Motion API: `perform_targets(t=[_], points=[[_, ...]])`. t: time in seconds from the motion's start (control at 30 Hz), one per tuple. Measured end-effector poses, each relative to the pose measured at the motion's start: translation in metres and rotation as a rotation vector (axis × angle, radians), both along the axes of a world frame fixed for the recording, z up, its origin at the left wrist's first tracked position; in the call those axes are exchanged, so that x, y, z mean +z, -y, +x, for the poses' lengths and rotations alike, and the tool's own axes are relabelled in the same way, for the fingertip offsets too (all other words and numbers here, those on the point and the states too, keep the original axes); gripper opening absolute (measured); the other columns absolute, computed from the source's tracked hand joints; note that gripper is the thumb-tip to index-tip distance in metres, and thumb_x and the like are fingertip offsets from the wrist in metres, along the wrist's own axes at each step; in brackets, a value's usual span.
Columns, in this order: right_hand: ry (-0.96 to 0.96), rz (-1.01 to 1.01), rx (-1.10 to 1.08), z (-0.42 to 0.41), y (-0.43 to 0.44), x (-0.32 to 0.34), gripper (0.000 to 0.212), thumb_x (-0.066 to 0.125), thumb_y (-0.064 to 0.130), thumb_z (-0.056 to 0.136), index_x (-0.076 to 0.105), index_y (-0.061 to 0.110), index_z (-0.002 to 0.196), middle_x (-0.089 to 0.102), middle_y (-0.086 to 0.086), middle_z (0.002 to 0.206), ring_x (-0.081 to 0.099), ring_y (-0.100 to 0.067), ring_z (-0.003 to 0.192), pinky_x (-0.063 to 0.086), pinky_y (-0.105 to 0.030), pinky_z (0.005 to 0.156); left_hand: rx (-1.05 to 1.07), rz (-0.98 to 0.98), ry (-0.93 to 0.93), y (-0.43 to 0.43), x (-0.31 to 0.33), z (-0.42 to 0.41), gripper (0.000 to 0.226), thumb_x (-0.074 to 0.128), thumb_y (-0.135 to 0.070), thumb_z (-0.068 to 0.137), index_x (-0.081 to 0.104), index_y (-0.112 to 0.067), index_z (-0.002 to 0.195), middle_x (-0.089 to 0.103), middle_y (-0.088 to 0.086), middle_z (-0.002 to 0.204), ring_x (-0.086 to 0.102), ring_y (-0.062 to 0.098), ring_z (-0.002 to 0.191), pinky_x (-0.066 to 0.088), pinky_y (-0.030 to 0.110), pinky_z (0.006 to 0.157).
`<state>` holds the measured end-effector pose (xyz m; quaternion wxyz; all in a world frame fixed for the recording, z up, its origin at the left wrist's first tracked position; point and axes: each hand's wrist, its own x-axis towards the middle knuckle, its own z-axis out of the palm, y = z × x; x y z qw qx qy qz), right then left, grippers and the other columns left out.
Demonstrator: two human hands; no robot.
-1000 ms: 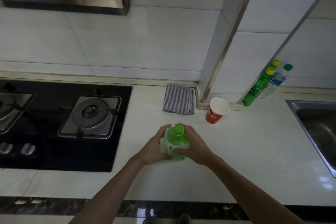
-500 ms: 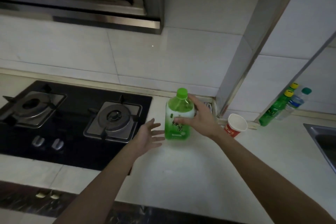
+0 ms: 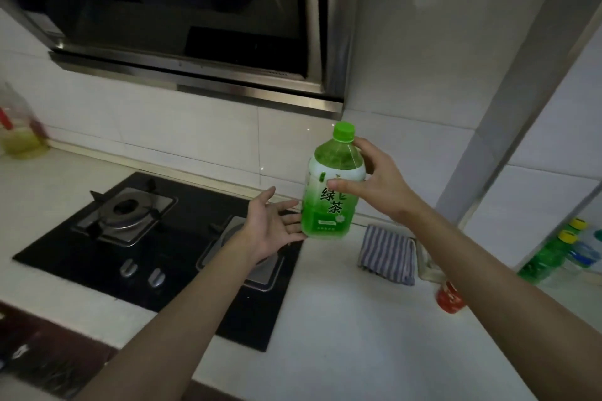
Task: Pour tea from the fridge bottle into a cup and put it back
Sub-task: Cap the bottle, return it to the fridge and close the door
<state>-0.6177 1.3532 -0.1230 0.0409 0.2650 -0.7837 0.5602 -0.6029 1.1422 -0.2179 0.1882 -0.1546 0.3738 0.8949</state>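
Note:
My right hand [image 3: 378, 184] grips the green tea bottle [image 3: 329, 202] by its upper body and holds it upright in the air above the counter's back edge. The bottle has a green cap and a green-and-white label. Just left of its base, my left hand [image 3: 270, 228] is spread open, palm up, fingertips almost touching the bottle. The red paper cup [image 3: 451, 298] stands on the counter at the right, mostly hidden behind my right forearm.
A black two-burner gas hob [image 3: 136, 238] lies left, under a steel range hood [image 3: 202, 75]. A striped cloth [image 3: 387, 254] lies at the wall. Two green bottles [image 3: 547, 257] and a clear one stand far right. An oil bottle [image 3: 19, 130] sits far left.
The bottle has been lifted off the counter and carried up and leftward in my right hand. My left hand has let go of it and opened. My view has swung left.

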Motion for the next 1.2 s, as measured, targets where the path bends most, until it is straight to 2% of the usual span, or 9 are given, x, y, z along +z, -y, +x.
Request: perform_targets(t=[0.13,0.23,0.4,0.53,0.7,0.8,1.03,1.13,1.2], points=[[0.005,-0.019,0.081,-0.005,0.015,0.013,0.071,0.088,0.019,0.067,0.055,0.02,0.131,0.068,0.001,0.118,0.065,-0.018,0.11,0.055,-0.039,0.093,0.078,-0.017,-0.025,0.013,0.019,0.013,0.067,0.039,-0.051,0.095,0.042,0.002,0.137,0.045,0.038,0.137,0.053,0.051,0.12,0.048,0.061,0.089],[0.01,-0.04,0.156,-0.005,0.026,0.022,0.076,0.089,0.023,0.065,0.054,0.021,0.133,0.067,-0.003,0.12,0.065,-0.021,0.111,0.056,-0.043,0.092,0.146,-0.026,-0.032,0.022,0.029,0.027,0.067,0.04,-0.051,0.094,0.044,0.002,0.135,0.046,0.038,0.134,0.053,0.052,0.119,0.045,0.064,0.094],[0.007,-0.058,0.27,0.004,0.041,0.038,0.076,0.089,0.019,0.065,0.055,0.021,0.133,0.068,-0.001,0.118,0.067,-0.017,0.107,0.058,-0.035,0.086,0.244,-0.032,-0.057,0.03,0.042,0.056,0.069,0.041,-0.052,0.093,0.042,0.002,0.137,0.045,0.039,0.135,0.051,0.055,0.12,0.039,0.067,0.101],[0.02,-0.077,0.359,0.017,0.052,0.048,0.072,0.088,0.011,0.067,0.056,0.02,0.132,0.069,0.001,0.115,0.068,-0.013,0.102,0.058,-0.027,0.081,0.329,-0.042,-0.076,0.03,0.053,0.087,0.071,0.04,-0.051,0.093,0.039,0.003,0.139,0.044,0.04,0.134,0.052,0.055,0.118,0.04,0.067,0.099],[0.024,-0.104,0.454,0.039,0.061,0.058,0.068,0.087,0.008,0.068,0.058,0.024,0.127,0.069,0.0,0.116,0.067,-0.008,0.099,0.055,-0.021,0.075,0.404,-0.08,-0.088,0.027,0.07,0.129,0.072,0.039,-0.051,0.094,0.036,0.003,0.142,0.044,0.04,0.134,0.054,0.055,0.114,0.05,0.061,0.08],[0.027,-0.104,0.501,0.052,0.07,0.063,0.07,0.088,0.011,0.067,0.057,0.023,0.129,0.07,0.001,0.114,0.067,-0.009,0.101,0.055,-0.022,0.075,0.453,-0.073,-0.091,0.029,0.074,0.154,0.072,0.04,-0.05,0.094,0.035,0.001,0.144,0.041,0.04,0.138,0.053,0.055,0.114,0.053,0.059,0.074],[0.044,-0.127,0.63,0.088,0.11,0.075,0.076,0.089,0.013,0.065,0.056,0.019,0.133,0.068,-0.005,0.115,0.067,-0.01,0.1,0.057,-0.025,0.076,0.612,-0.101,-0.106,0.051,0.087,0.216,0.071,0.039,-0.049,0.093,0.04,0.004,0.14,0.053,0.038,0.125,0.056,0.053,0.11,0.044,0.062,0.094],[0.049,-0.132,0.698,0.108,0.138,0.079,0.076,0.09,0.016,0.063,0.057,0.022,0.131,0.068,-0.007,0.115,0.067,-0.014,0.101,0.058,-0.029,0.079,0.687,-0.124,-0.093,0.064,0.095,0.249,0.071,0.038,-0.05,0.094,0.04,0.005,0.139,0.047,0.04,0.133,0.05,0.055,0.119,0.038,0.064,0.102],[0.051,-0.13,0.746,0.124,0.16,0.082,0.076,0.09,0.018,0.062,0.058,0.025,0.13,0.068,-0.008,0.114,0.068,-0.015,0.1,0.059,-0.031,0.079,0.744,-0.137,-0.086,0.075,0.1,0.274,0.069,0.037,-0.049,0.095,0.041,0.005,0.138,0.042,0.042,0.137,0.047,0.056,0.122,0.037,0.064,0.101]])
